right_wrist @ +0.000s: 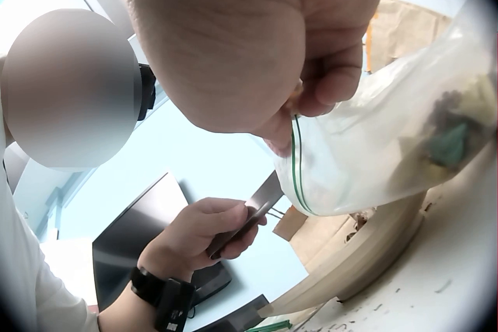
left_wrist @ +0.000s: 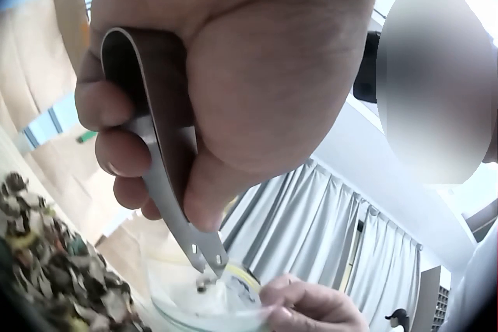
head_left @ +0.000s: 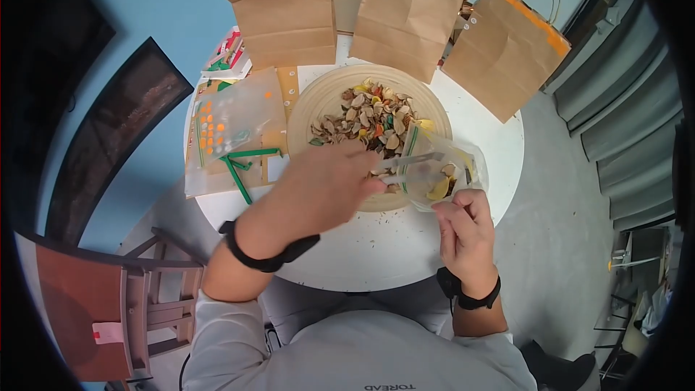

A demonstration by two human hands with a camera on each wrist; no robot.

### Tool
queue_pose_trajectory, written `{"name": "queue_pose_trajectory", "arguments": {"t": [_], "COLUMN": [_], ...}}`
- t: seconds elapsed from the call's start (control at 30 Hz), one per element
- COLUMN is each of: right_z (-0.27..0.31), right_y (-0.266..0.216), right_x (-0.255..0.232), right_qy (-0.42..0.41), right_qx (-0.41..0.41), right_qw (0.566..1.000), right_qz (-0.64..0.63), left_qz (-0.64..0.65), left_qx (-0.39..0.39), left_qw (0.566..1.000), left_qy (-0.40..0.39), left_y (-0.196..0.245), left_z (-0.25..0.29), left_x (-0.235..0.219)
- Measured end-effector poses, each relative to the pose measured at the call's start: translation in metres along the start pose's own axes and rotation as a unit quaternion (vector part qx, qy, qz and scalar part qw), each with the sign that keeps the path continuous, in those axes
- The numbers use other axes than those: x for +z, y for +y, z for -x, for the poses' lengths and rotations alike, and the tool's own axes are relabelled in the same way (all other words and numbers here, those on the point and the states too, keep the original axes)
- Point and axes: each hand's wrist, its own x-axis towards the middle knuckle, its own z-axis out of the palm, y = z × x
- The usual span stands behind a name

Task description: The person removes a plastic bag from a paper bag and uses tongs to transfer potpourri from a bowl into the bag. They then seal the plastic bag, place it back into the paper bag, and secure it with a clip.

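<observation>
My left hand (head_left: 311, 185) grips metal tongs (left_wrist: 167, 172) above the near side of a round wooden tray (head_left: 308, 98). Their tips reach into the mouth of a clear zip bag (right_wrist: 342, 165), with a small dark bit (left_wrist: 203, 285) right at them. Thumb and fingers of my right hand (head_left: 467, 235) pinch the bag's edge by the green seal strip, keeping the mouth turned toward the tongs. Inside the bag lie some dried pieces, among them a yellow one (head_left: 439, 189) and a green one (right_wrist: 448, 145). A heap of potpourri (head_left: 373, 119) covers the tray's middle.
Three brown paper bags (head_left: 282, 22) stand along the table's back edge. At the left lie a clear bag with orange dots (head_left: 242, 116) and green strips (head_left: 235, 177). Small crumbs dot the white table (head_left: 318, 261) near the tray. A chair (head_left: 156, 304) stands at the lower left.
</observation>
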Motion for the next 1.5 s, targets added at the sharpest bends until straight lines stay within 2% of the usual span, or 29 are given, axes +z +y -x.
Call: {"name": "queue_pose_trajectory", "arguments": {"t": [0.07,0.17,0.27,0.37,0.5,0.73,1.3,1.5], "right_z": [0.001,0.006,0.011,0.015,0.015,0.016,0.010,0.005], "right_y": [0.001,0.002,0.006,0.006,0.007,0.007,0.004,0.001], "right_x": [-0.002,-0.009,-0.012,-0.013,-0.016,-0.012,-0.008,-0.005], "right_qy": [0.002,0.007,0.019,0.025,0.025,0.029,-0.003,-0.008], "right_qx": [0.001,0.005,-0.006,-0.002,-0.003,-0.008,0.005,0.016], "right_qw": [1.000,1.000,1.000,0.999,0.999,0.999,1.000,1.000], "right_qz": [0.001,0.009,0.020,0.025,0.035,0.031,0.018,0.007], "left_qz": [0.005,-0.004,-0.063,-0.136,-0.138,-0.160,-0.153,-0.147], "left_qx": [-0.007,-0.080,-0.185,-0.149,-0.156,-0.151,-0.137,-0.117], "left_qw": [1.000,0.997,0.981,0.979,0.978,0.975,0.978,0.979], "left_qy": [0.002,0.016,0.004,0.013,0.002,0.022,0.047,0.078], "left_y": [0.007,-0.004,-0.016,-0.009,0.007,-0.008,-0.018,-0.001], "left_z": [0.001,0.013,0.034,0.048,0.052,0.047,0.046,0.035], "left_x": [0.010,-0.007,-0.022,-0.008,0.012,0.030,0.024,0.004]}}
